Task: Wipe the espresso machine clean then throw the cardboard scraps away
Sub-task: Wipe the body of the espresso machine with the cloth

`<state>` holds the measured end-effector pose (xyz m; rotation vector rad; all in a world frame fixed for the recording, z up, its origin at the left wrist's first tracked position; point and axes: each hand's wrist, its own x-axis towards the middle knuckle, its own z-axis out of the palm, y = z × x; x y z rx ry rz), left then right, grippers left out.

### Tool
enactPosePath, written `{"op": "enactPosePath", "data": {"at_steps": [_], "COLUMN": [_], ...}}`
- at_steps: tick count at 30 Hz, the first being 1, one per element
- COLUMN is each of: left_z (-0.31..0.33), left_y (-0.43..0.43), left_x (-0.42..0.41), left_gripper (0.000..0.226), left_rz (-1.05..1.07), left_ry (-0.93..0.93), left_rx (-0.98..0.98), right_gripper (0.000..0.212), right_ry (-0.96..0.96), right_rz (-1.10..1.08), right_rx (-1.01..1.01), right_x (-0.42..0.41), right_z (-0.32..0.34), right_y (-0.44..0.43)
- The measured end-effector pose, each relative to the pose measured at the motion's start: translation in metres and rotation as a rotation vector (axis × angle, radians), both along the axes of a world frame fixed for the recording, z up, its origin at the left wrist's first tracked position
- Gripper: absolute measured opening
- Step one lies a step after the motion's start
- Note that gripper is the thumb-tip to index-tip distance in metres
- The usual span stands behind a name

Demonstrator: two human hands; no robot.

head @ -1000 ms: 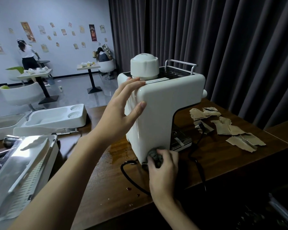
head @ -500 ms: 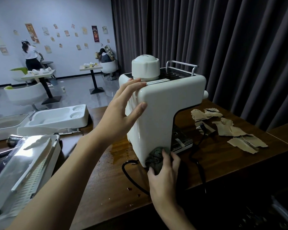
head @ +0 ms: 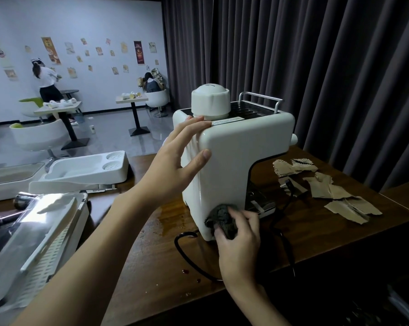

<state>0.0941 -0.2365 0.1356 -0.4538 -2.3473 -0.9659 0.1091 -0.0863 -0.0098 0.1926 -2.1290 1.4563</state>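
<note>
A white espresso machine [head: 241, 147] stands on the dark wooden table [head: 156, 267]. My left hand [head: 177, 165] rests on its upper left corner, fingers straight on the top edge and thumb on the side panel. My right hand [head: 238, 234] grips a dark grey cloth [head: 218, 218] and presses it against the bottom of the machine's near side. Torn brown cardboard scraps [head: 325, 187] lie on the table to the right of the machine. The machine's black cord [head: 187, 250] loops on the table by my right hand.
Liquid is spilled on the table [head: 172, 217] left of the machine. A white moulded tray [head: 85, 168] and a metal-lidded appliance [head: 29, 234] sit to the left. Dark curtains [head: 316, 67] hang behind. Café tables, chairs and two people are at the far back.
My right hand has slid the cloth slightly up and along the lower side of the machine. My left hand has kept its place on the top corner.
</note>
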Motion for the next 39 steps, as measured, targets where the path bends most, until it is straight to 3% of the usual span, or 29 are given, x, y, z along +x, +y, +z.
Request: {"op": "enactPosePath", "data": {"at_steps": [5, 15, 20, 24, 29, 35, 39], "left_z": [-0.001, -0.001, 0.001, 0.000, 0.000, 0.001, 0.002], "left_y": [0.000, 0.002, 0.001, 0.001, 0.002, 0.001, 0.002], "left_x": [-0.001, -0.001, 0.001, 0.000, 0.000, 0.001, 0.001], "left_gripper": [0.048, 0.049, 0.048, 0.047, 0.047, 0.047, 0.048], "left_rz": [-0.002, -0.018, -0.020, -0.016, -0.017, -0.016, -0.016], "left_ry": [0.009, 0.005, -0.003, 0.007, 0.004, -0.007, -0.003], "left_rx": [-0.008, 0.016, 0.007, 0.004, 0.010, 0.003, 0.007], "right_gripper": [0.049, 0.065, 0.047, 0.045, 0.043, 0.036, 0.028], "right_ry": [0.004, 0.024, 0.078, 0.079, 0.237, 0.237, 0.365], "right_rz": [-0.057, 0.056, -0.015, -0.090, 0.035, -0.063, -0.026], "right_rx": [-0.111, -0.087, -0.085, -0.142, 0.019, -0.124, 0.025], "right_x": [-0.014, -0.004, -0.017, -0.022, -0.006, -0.033, -0.022], "right_z": [0.010, 0.003, 0.012, 0.018, 0.019, 0.036, 0.038], "right_y": [0.006, 0.002, 0.010, 0.010, -0.011, 0.013, -0.001]}}
